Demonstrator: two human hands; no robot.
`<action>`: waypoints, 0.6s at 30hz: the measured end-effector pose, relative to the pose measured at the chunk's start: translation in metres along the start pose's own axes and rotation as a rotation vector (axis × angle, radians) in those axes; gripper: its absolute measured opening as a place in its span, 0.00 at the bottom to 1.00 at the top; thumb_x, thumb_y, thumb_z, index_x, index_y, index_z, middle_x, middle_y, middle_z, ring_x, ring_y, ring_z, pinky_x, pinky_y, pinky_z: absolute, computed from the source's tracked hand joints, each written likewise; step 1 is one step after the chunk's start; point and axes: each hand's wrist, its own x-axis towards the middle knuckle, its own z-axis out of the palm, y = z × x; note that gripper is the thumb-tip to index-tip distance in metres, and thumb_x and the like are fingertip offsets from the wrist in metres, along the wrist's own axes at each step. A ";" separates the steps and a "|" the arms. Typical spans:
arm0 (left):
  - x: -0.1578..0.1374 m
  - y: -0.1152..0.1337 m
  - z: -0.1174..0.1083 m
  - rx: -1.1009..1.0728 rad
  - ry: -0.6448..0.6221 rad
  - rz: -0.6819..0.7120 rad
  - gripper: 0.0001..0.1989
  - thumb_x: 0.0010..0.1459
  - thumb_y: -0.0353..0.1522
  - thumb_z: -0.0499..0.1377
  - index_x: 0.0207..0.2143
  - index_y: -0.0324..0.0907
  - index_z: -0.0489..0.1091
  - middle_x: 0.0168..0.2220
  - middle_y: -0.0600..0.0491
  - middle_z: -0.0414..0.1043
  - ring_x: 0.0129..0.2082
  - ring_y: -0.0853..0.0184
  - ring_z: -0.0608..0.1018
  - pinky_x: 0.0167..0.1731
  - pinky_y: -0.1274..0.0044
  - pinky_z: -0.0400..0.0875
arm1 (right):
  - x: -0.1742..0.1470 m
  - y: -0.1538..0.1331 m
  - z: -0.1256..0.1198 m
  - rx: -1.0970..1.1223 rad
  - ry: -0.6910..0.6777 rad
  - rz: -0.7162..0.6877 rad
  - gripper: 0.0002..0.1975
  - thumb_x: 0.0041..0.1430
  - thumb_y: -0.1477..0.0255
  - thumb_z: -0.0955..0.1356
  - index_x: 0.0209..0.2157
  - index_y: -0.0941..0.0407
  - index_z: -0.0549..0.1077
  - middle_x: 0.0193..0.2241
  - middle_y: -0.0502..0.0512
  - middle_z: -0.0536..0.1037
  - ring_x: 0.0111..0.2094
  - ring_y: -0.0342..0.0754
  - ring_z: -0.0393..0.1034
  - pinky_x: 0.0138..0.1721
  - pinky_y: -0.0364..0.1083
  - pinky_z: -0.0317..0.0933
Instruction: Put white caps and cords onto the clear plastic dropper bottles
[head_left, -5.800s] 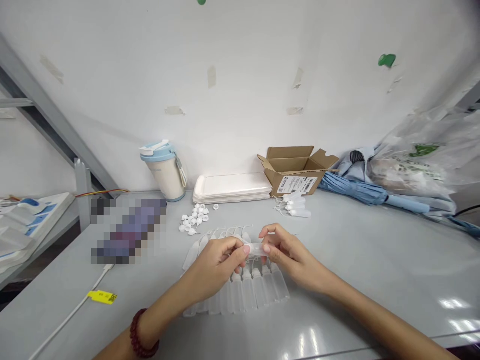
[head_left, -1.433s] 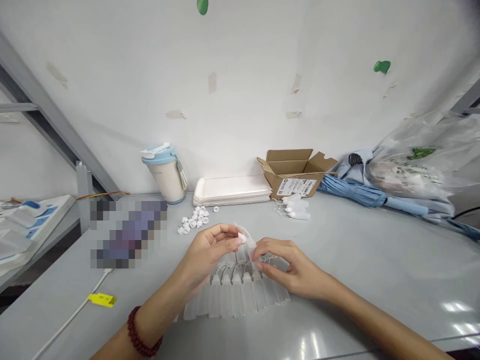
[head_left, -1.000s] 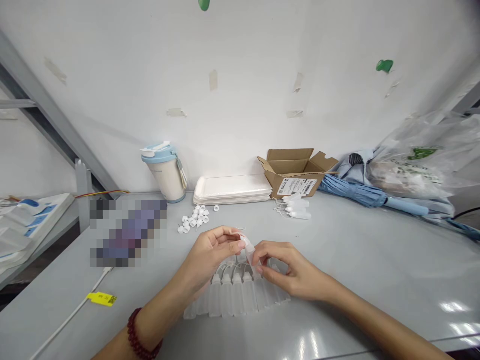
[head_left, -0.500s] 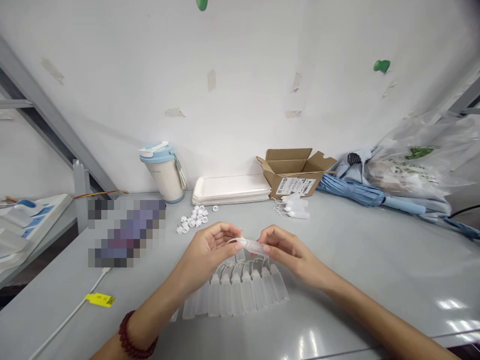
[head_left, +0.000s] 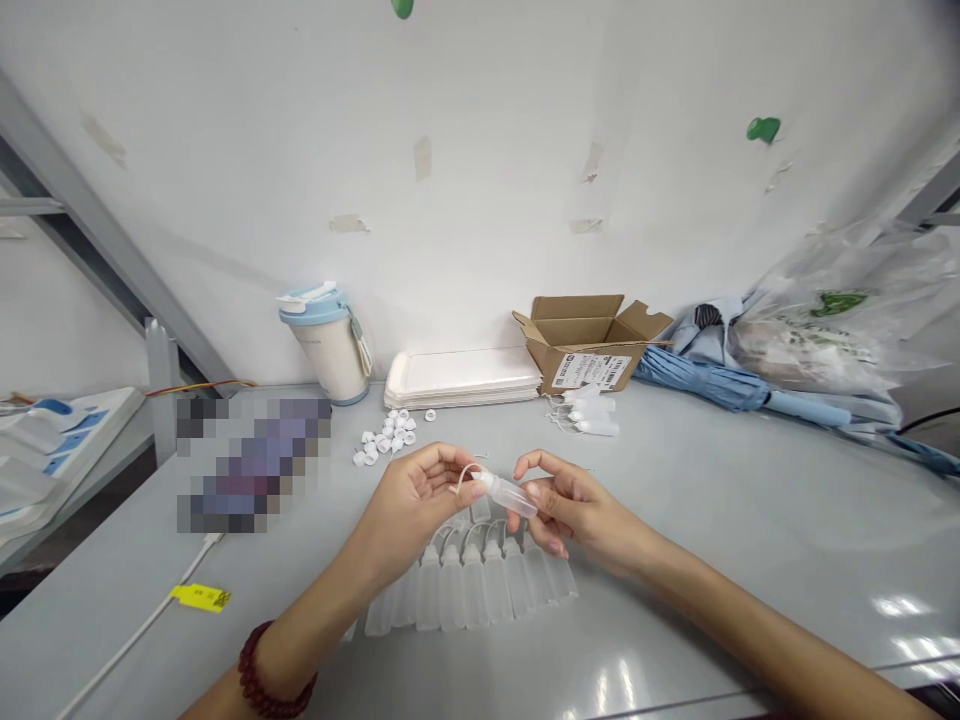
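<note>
I hold a small translucent squeeze bottle (head_left: 512,496) at a tilt above the table. My left hand (head_left: 431,490) pinches it at its white cap end, where a thin strap loops up over the fingers. At the bottle's base is my right hand (head_left: 574,510), its thumb against the side and its other fingers loosely spread around it. Below both hands lies a row of similar bottles (head_left: 472,590) with looped straps, partly hidden by the hands. A pile of small white caps (head_left: 388,436) sits beyond my left hand.
At the back stand a tumbler (head_left: 326,350), a stack of white trays (head_left: 465,378) and an open cardboard box (head_left: 585,345). Several more bottles (head_left: 596,425) lie before the box. A folded blue umbrella (head_left: 705,378) is at right, a pixelated object (head_left: 259,465) with a cable at left.
My right hand's fingers have loosened and spread around the bottle's base, with some fingertips now lower. The bottle tilts slightly more, and its strap loop stands higher by my left hand.
</note>
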 end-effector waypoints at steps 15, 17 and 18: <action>-0.002 0.001 -0.002 -0.036 -0.024 -0.070 0.21 0.49 0.34 0.63 0.45 0.44 0.60 0.36 0.53 0.72 0.35 0.67 0.75 0.35 0.76 0.68 | -0.002 -0.003 0.000 0.050 -0.031 0.040 0.14 0.59 0.61 0.66 0.37 0.55 0.60 0.26 0.52 0.77 0.13 0.35 0.62 0.16 0.36 0.57; -0.001 0.001 -0.003 -0.033 -0.041 -0.059 0.20 0.50 0.34 0.63 0.44 0.44 0.61 0.37 0.52 0.73 0.36 0.67 0.75 0.35 0.76 0.68 | -0.003 -0.003 -0.001 0.055 -0.040 0.043 0.13 0.59 0.61 0.65 0.37 0.55 0.60 0.26 0.52 0.77 0.13 0.35 0.62 0.16 0.36 0.57; -0.001 0.001 -0.004 -0.035 -0.049 -0.057 0.18 0.50 0.34 0.63 0.43 0.43 0.62 0.38 0.52 0.73 0.36 0.67 0.75 0.35 0.76 0.68 | -0.003 -0.003 -0.001 0.058 -0.045 0.044 0.13 0.60 0.61 0.65 0.37 0.55 0.60 0.26 0.52 0.77 0.13 0.35 0.62 0.16 0.36 0.57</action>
